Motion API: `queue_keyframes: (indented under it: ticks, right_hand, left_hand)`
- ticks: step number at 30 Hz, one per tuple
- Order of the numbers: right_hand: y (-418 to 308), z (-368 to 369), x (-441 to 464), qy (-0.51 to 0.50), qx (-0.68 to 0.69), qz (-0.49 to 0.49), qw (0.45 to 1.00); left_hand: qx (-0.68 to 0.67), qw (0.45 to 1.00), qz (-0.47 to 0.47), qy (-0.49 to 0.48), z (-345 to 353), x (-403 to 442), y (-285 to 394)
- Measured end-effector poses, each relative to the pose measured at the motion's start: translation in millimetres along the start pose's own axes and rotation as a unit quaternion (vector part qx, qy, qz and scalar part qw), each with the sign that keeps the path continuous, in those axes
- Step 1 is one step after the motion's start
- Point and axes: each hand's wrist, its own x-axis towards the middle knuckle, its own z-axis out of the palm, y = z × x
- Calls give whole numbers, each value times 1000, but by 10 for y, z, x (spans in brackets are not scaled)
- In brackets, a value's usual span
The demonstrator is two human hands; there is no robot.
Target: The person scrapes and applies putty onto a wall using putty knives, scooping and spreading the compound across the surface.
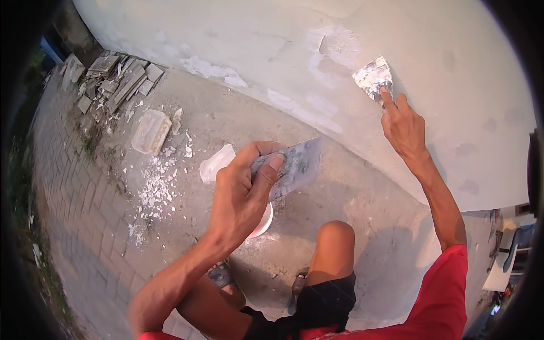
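Note:
My right hand (403, 126) grips a putty knife (374, 78), its wide blade smeared with white and lying close against the pale wall (453, 113). One finger reaches along the back of the blade. In my left hand (243, 187) a flat, thin translucent scraper plate (297, 164) is pinched between thumb and fingers, with greyish smears on its face. It is held over the ground, apart from the wall. Left of the putty knife, a rough white patch of filler (337, 48) shows on the wall. Partly hidden behind my left hand is a white tub (263, 222).
A white plastic piece (217, 163) and a dirty plastic container (151, 132) lie on the ground. White flakes (156, 190) are scattered nearby. Broken tiles (127, 82) are heaped along the wall at the far left. A chair (513, 249) stands at the right edge.

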Motion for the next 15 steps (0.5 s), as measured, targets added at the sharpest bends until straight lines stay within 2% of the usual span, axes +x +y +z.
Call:
queue_keyframes:
  ticks: [2,5,6,8,15]
  right_hand:
    - [-293,-120,184,11,48,23,999]
    - [-704,-99,650,104,74,115,985]
    - [-780,-1,784,104,65,125,984]
    - [-997,265,893,99,43,162,981]
    - [-1645,1335,380,73,1,189,979]
  left_hand:
    - [-31,999,-16,12,-198,-103,182]
    - [-58,997,-55,11,-485,-205,168]
    - [-57,997,-53,-2,-559,-207,149]
    - [-113,985,-129,-1,-705,-256,85]
    - [-127,975,-154,-103,-1166,-164,-507]
